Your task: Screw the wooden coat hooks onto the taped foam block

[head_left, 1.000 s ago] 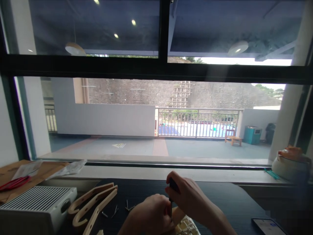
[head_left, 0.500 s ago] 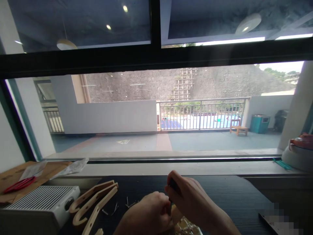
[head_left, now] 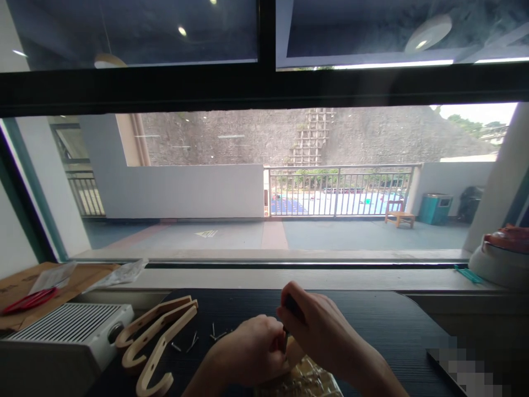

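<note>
My right hand (head_left: 308, 314) is closed around the dark handle of a screwdriver (head_left: 291, 304), which points downward. Beside its thin shaft, my left hand (head_left: 258, 344) is closed with the fingertips pressed together; what they pinch is hidden. A tan piece (head_left: 294, 352) shows just below the right hand, too covered to name. Under both hands lies a clear bag of metal screws (head_left: 312, 380). Loose screws (head_left: 192, 342) rest on the dark table left of my left hand. Farther left, several pale wooden hooks (head_left: 159, 353) with drilled holes lie side by side.
A white slatted box (head_left: 74, 325) with a knob stands at the left. Behind it, red-handled scissors (head_left: 31, 300) and plastic bags (head_left: 119, 274) lie on cardboard (head_left: 93, 270). The window sill (head_left: 289, 278) borders the dark table (head_left: 372, 314). A dark-edged object, partly pixelated, (head_left: 448, 370) lies right.
The camera has tipped down slightly, so more of the nearest wooden hook shows. Both hands keep nearly the same grip and place over the bag.
</note>
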`<state>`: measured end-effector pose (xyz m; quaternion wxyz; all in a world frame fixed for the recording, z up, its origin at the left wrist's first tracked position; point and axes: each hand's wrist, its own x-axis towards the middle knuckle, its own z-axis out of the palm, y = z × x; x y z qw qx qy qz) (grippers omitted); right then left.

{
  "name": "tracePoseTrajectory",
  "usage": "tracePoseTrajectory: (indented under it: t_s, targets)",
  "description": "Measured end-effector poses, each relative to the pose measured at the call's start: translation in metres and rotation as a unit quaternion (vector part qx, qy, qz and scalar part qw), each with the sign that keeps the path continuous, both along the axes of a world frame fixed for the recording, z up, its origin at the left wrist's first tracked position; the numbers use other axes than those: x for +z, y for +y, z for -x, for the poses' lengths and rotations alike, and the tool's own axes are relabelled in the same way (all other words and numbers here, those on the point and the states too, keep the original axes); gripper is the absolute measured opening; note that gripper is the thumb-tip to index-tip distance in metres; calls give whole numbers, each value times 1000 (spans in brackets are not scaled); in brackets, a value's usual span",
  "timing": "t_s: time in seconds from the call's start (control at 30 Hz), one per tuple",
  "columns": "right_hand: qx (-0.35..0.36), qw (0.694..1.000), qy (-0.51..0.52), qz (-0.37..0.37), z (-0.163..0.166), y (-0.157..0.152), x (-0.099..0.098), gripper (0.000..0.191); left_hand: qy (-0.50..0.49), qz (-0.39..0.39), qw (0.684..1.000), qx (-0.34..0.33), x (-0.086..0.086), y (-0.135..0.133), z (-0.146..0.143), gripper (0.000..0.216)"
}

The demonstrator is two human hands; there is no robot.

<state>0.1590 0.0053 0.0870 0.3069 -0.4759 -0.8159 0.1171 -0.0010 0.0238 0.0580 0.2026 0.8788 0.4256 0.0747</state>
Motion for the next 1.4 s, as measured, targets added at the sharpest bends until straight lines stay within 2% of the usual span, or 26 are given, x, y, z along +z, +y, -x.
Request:
tracePoseTrajectory:
  t_s: [0.47,0.67,0.97,1.17,1.3,1.4]
  targets:
    - [-5,1000,11,12,1,2,-2,6,-21,-8,1000,7,-5,1,0,22]
    - [-4,1000,12,16,2,2,-1,7,2,-13,1000,22,-8,2,1,31]
    - [0,1000,13,15,1,1,-1,5,6,-6,999,33,-6,1,2,29]
    - [-8,1000,5,12,2,1,-3,6,9,-6,1000,11,-7,2,2,30]
    - [-7,1000,-13,13,1,1,4,7,10,-12,1000,18,-8,1,2,24]
    - [7,998,-65,13,2,3,16,9,-5,-13,1000,4,-11,2,3,19]
